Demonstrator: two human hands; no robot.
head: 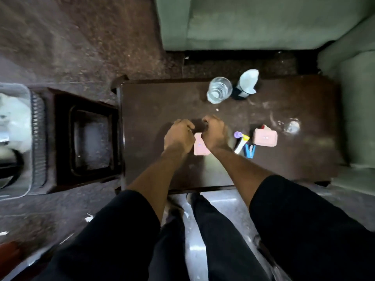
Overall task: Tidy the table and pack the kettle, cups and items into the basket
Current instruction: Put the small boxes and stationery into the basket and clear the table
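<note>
Both of my hands hover over the middle of the dark wooden table (pixel 152 110). My left hand (pixel 178 134) and my right hand (pixel 215 132) have curled fingers, close together around a dark patch I cannot make out. A pink case (pixel 199 149) lies on the table between my wrists. A second pink case (pixel 265 137) lies to the right, beside a white tube with a purple cap (pixel 240 141) and a small blue item (pixel 250 151). A clear glass cup (pixel 219 90) and a white-and-dark container (pixel 247 84) stand at the far edge. The grey basket (pixel 38 138) sits far left with a white kettle (pixel 12 118) inside.
A low dark side table with a glass top (pixel 91 138) stands between the basket and the main table. A green sofa (pixel 243 21) runs behind the table and along its right side. A wet smear (pixel 292 126) marks the table's right part. My dark-trousered legs stand at the near edge.
</note>
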